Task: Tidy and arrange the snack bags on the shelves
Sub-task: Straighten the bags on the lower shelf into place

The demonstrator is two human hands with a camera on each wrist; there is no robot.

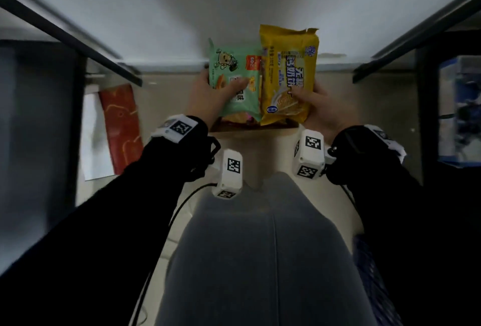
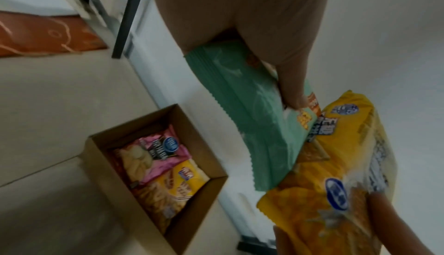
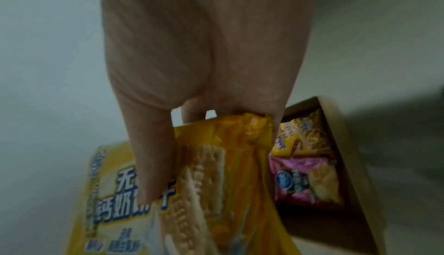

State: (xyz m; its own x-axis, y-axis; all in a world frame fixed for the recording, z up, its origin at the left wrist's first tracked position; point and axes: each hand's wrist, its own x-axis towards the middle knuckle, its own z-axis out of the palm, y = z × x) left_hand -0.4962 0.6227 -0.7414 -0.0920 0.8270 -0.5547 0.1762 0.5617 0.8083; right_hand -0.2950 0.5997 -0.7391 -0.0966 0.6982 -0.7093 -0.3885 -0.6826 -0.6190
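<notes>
My left hand (image 1: 208, 96) grips a green snack bag (image 1: 236, 78), thumb across its front; the same green bag (image 2: 252, 118) shows in the left wrist view under my thumb. My right hand (image 1: 316, 107) grips a yellow biscuit bag (image 1: 289, 73) by its lower end, thumb on the front. The yellow bag (image 3: 216, 192) fills the right wrist view. Both bags are held side by side, touching, over the front edge of a white shelf (image 1: 234, 8).
Below my hands a cardboard box (image 2: 201, 192) on the floor holds a pink bag (image 2: 153, 156) and other snack bags. Dark shelf frame bars (image 1: 65, 36) run at left and right. A red bag (image 1: 121, 127) lies left on the floor.
</notes>
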